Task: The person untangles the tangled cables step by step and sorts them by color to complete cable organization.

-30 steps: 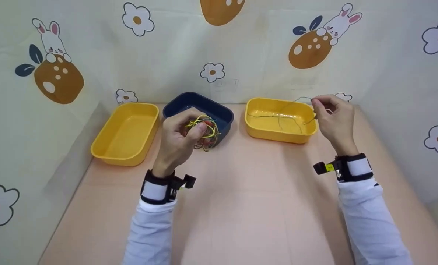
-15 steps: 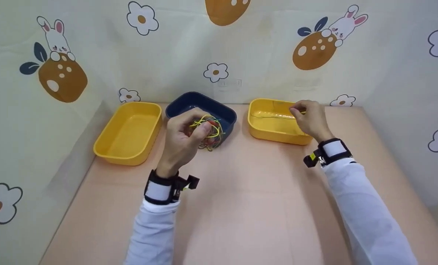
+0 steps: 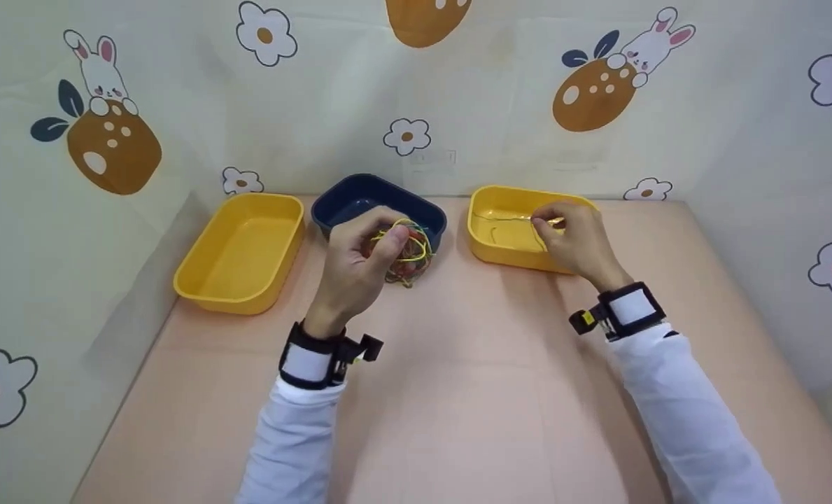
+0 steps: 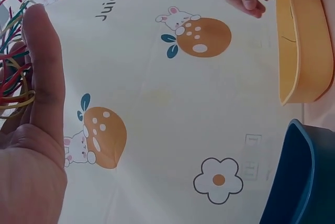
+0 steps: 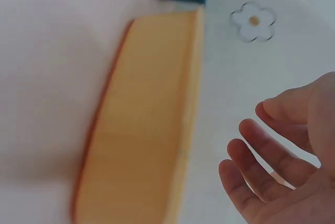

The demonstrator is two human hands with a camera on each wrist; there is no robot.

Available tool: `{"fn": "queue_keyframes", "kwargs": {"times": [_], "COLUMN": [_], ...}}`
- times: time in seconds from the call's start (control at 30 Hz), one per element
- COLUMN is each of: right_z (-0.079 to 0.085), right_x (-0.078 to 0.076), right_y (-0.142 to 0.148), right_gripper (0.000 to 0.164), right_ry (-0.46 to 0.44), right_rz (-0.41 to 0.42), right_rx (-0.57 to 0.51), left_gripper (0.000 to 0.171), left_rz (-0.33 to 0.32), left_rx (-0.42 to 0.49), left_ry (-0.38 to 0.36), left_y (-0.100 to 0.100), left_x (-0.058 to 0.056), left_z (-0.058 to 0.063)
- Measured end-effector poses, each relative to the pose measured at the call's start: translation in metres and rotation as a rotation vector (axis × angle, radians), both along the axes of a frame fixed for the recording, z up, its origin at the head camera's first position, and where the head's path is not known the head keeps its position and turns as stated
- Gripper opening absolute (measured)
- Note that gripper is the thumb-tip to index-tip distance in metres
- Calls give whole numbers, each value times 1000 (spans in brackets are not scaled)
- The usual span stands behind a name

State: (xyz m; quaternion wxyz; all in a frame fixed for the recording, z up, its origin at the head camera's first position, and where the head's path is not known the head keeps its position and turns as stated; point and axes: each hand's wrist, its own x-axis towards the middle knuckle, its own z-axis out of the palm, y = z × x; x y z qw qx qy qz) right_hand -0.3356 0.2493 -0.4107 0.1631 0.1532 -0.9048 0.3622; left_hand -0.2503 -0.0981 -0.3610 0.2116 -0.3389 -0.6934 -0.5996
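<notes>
My left hand (image 3: 360, 262) grips a tangled bundle of thin coloured wires (image 3: 412, 248), in front of the dark blue bin. In the left wrist view, red, green and yellow loops of the wires (image 4: 15, 72) stick out beside the thumb. Over the right yellow bin (image 3: 503, 253) is my right hand (image 3: 578, 238), thumb and index finger close together. The right wrist view shows this hand (image 5: 282, 150) with its other fingers loosely spread and no wire visible at the tips. A thin dark wire (image 3: 499, 219) lies in that bin, partly hidden by the hand.
Behind the left hand stands the dark blue bin (image 3: 346, 192). Another yellow bin (image 3: 241, 245) sits at the left. A pale pink cloth (image 3: 450, 392) covers the table, and a patterned sheet (image 3: 471, 91) rises behind the bins.
My right hand has moved left and down, over the right yellow bin. The wire that hung from its fingers now lies in the bin. The left hand has shifted slightly right with its bundle.
</notes>
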Motion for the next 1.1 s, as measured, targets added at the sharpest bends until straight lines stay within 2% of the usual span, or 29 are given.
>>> {"fn": "queue_keyframes", "kwargs": {"times": [0.13, 0.23, 0.43, 0.6, 0.8, 1.1], "right_z": [20, 35, 57, 67, 73, 73], "right_x": [26, 50, 90, 114, 129, 130], "right_y": [-21, -36, -60, -74, -81, -81], "right_gripper": [13, 11, 12, 24, 29, 23], "right_ry": [144, 231, 317, 412, 478, 503], "right_rz": [95, 177, 346, 418, 472, 507], "right_rx": [-24, -52, -156, -191, -236, -223], "left_gripper": [25, 24, 19, 15, 9, 17], "left_rz": [-12, -47, -136, -180, -211, -239], "left_rx": [-22, -28, -42, -76, -104, -147], "left_ry": [-29, -52, -86, -50, 16, 79], "left_y": [6, 12, 24, 33, 42, 47], "left_x": [2, 3, 3, 7, 13, 17], "left_z": [-2, -4, -7, -6, -5, -2]}}
